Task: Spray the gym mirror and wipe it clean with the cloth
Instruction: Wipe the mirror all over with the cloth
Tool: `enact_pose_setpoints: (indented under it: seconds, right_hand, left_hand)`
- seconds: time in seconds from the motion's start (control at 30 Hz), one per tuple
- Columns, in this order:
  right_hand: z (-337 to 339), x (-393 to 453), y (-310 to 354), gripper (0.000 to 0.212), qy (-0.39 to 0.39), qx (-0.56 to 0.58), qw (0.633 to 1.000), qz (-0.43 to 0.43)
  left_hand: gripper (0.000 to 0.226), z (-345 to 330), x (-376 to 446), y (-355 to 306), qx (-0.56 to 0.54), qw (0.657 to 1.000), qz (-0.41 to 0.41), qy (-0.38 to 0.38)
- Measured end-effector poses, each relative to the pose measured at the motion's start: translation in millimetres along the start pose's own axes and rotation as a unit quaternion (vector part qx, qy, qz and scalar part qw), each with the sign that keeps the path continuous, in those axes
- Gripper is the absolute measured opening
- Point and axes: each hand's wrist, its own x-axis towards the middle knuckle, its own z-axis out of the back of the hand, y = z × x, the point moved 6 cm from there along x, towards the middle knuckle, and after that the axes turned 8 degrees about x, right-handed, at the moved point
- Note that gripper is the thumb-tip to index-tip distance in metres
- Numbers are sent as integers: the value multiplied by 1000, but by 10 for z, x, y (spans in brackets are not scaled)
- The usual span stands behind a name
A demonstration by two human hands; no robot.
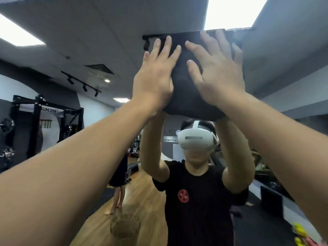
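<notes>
The dark cloth [186,89] is pressed flat against the mirror [88,32] at about one o'clock, high up, under the straight, spread fingers of the left hand [156,77] and right hand [216,75]. Wiping is judged underway; no spray bottle is seen. The cloth's long axis runs roughly twelve to six.

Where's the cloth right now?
Head view, upper centre: the dark cloth lies flat against the mirror, pressed by left hand and right hand.
</notes>
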Motion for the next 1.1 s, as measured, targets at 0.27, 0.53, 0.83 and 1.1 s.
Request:
enact_pose_setpoints:
  seconds: [0.27, 0.53, 0.83, 1.1]
  right_hand:
    - [-267, -1091, 618, 53, 21, -29, 998, -42]
    - [-513, -2380, 1181, 55, 60, -35, 996, -48]
    - [-696, -3883, 1593, 53, 90, -16, 994, -56]
    - [-809, -5223, 2016, 57, 190, 2, 979, -70]
  left_hand:
    - [68, 43, -1255, 196, 28, 998, -62, -7]
    - [69, 64, -2660, 249, 18, 997, -69, 21]
    - [71, 37, -4142, 118, -57, 992, -69, 93]
    - [73, 181, -5377, -133, -90, 971, 11, 221]
